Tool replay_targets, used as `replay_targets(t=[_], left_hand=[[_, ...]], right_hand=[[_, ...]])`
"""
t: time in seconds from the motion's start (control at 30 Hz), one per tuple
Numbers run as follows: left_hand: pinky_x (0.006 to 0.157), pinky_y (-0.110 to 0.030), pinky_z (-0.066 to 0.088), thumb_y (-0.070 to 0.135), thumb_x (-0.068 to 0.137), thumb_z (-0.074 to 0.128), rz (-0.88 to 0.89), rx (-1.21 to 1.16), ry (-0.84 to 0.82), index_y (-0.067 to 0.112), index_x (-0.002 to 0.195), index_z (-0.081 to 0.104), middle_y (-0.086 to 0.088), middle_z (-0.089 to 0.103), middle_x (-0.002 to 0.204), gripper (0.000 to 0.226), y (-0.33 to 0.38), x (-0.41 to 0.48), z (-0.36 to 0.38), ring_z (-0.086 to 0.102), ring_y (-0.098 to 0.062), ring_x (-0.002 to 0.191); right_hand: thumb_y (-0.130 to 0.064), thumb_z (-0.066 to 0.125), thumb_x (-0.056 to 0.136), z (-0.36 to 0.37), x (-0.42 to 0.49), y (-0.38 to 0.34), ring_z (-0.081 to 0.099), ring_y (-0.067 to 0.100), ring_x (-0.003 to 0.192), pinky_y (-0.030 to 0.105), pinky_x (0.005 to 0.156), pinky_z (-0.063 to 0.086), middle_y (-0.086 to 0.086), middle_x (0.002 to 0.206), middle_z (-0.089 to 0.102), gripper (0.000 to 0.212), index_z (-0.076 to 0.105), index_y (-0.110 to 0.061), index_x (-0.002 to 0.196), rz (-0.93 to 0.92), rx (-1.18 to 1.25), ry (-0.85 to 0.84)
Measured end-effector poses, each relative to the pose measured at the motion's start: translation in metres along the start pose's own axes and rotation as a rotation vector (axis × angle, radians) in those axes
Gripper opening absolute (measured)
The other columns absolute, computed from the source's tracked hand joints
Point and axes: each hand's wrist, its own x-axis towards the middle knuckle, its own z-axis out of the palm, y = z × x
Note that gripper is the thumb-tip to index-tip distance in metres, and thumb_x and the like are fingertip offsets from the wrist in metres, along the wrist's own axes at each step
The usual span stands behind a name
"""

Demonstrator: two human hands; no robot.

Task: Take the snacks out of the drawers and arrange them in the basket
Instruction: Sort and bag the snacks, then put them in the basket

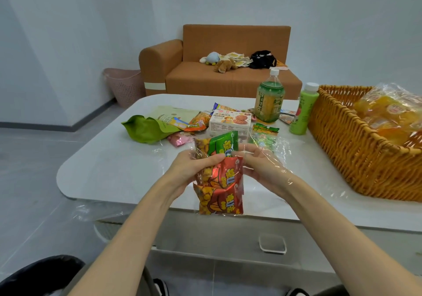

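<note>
Both hands hold a clear plastic multipack of small snack bags (218, 177), red and green, upright over the white table's near edge. My left hand (189, 170) grips its left side; my right hand (260, 165) pinches the clear wrap at its right. A wicker basket (347, 149) stands at the right and holds a bag of yellow jelly cups (386, 113). Loose snacks lie in the table's middle: a cookie box (229, 122), a green pouch (146, 129), small green packets (265, 133). The drawer front (228, 238) with its handle (272, 243) is shut below the tabletop.
Two green drink bottles (269, 99) (302, 110) stand between the snacks and the basket. An orange sofa (228, 67) with soft toys sits behind the table (114, 170), a pink laundry basket (124, 85) to its left. Open floor lies to the left.
</note>
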Motion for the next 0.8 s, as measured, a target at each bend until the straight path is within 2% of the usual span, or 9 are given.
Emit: replay_targets(t=[0.1, 0.17, 0.23, 0.4, 0.5, 0.57, 0.63, 0.7, 0.8], left_hand=[[0.089, -0.037, 0.054, 0.034, 0.054, 0.091, 0.009, 0.062, 0.014, 0.016, 0.101, 0.072, -0.004, 0.075, 0.095, 0.054, -0.006, 0.002, 0.002, 0.072, -0.021, 0.092], [0.089, -0.036, 0.054, 0.035, 0.053, 0.09, 0.011, 0.074, 0.001, 0.019, 0.098, 0.073, -0.002, 0.075, 0.096, 0.05, -0.006, 0.001, 0.005, 0.071, -0.019, 0.092], [0.087, -0.035, 0.054, 0.034, 0.054, 0.085, 0.016, 0.049, -0.014, 0.02, 0.099, 0.072, -0.003, 0.075, 0.097, 0.048, -0.002, 0.001, 0.006, 0.071, -0.02, 0.093], [0.075, -0.03, 0.057, 0.027, 0.061, 0.082, -0.031, -0.1, 0.076, 0.011, 0.108, 0.069, -0.007, 0.075, 0.096, 0.052, 0.002, 0.003, 0.004, 0.072, -0.02, 0.087], [0.072, -0.031, 0.057, 0.023, 0.062, 0.085, -0.066, -0.178, 0.219, 0.008, 0.104, 0.07, -0.01, 0.075, 0.091, 0.047, -0.001, 0.007, 0.002, 0.073, -0.021, 0.08], [0.068, -0.031, 0.058, 0.023, 0.061, 0.087, -0.065, -0.205, 0.31, 0.01, 0.096, 0.07, -0.009, 0.075, 0.087, 0.041, -0.003, 0.009, 0.001, 0.072, -0.02, 0.075], [0.058, -0.027, 0.057, 0.024, 0.062, 0.088, -0.048, -0.218, 0.372, 0.012, 0.085, 0.069, -0.008, 0.074, 0.079, 0.032, -0.004, 0.01, 0.002, 0.071, -0.016, 0.065], [0.051, -0.025, 0.056, 0.025, 0.065, 0.087, -0.049, -0.253, 0.406, 0.013, 0.079, 0.066, -0.006, 0.073, 0.072, 0.028, -0.006, 0.01, 0.005, 0.07, -0.014, 0.058], [0.054, -0.026, 0.057, 0.029, 0.067, 0.085, -0.073, -0.286, 0.404, 0.012, 0.082, 0.066, -0.005, 0.073, 0.071, 0.03, -0.009, 0.011, 0.007, 0.07, -0.015, 0.062]], right_hand=[[-0.012, 0.063, 0.09, 0.0, -0.001, -0.002, 0.07, 0.021, 0.093, 0.031, 0.086, 0.055, 0.012, 0.099, 0.073, 0.004, 0.064, -0.009, 0.092, -0.014, -0.208, -0.03], [-0.011, 0.062, 0.09, -0.001, -0.002, -0.001, 0.069, 0.027, 0.097, 0.037, 0.091, 0.054, 0.015, 0.104, 0.072, 0.013, 0.065, -0.002, 0.099, -0.029, -0.286, -0.075], [-0.012, 0.061, 0.092, 0.0, -0.005, 0.0, 0.069, 0.026, 0.1, 0.035, 0.092, 0.053, 0.014, 0.106, 0.071, 0.02, 0.066, -0.003, 0.109, -0.022, -0.235, -0.094], [-0.018, 0.062, 0.091, 0.0, -0.004, -0.004, 0.068, 0.014, 0.1, 0.022, 0.082, 0.055, 0.008, 0.11, 0.071, 0.029, 0.065, -0.01, 0.119, 0.015, -0.14, -0.023], [-0.028, 0.063, 0.091, -0.011, -0.009, -0.01, 0.067, 0.019, 0.105, 0.029, 0.086, 0.056, 0.006, 0.112, 0.071, 0.032, 0.065, -0.014, 0.119, 0.108, -0.168, -0.128], [-0.025, 0.062, 0.091, -0.015, -0.012, -0.011, 0.068, 0.022, 0.103, 0.033, 0.087, 0.057, 0.007, 0.111, 0.072, 0.027, 0.067, -0.016, 0.116, 0.172, -0.151, -0.188], [-0.018, 0.064, 0.089, -0.015, -0.013, -0.009, 0.069, 0.024, 0.1, 0.034, 0.08, 0.059, 0.008, 0.109, 0.072, 0.027, 0.066, -0.017, 0.116, 0.196, -0.138, -0.206], [-0.013, 0.068, 0.086, -0.013, -0.012, -0.006, 0.069, 0.024, 0.1, 0.033, 0.077, 0.059, 0.009, 0.11, 0.072, 0.034, 0.063, -0.015, 0.119, 0.183, -0.142, -0.198], [-0.013, 0.073, 0.082, -0.006, -0.007, 0.004, 0.071, 0.022, 0.096, 0.032, 0.074, 0.059, 0.01, 0.107, 0.072, 0.034, 0.061, -0.008, 0.113, 0.097, -0.19, -0.096]])
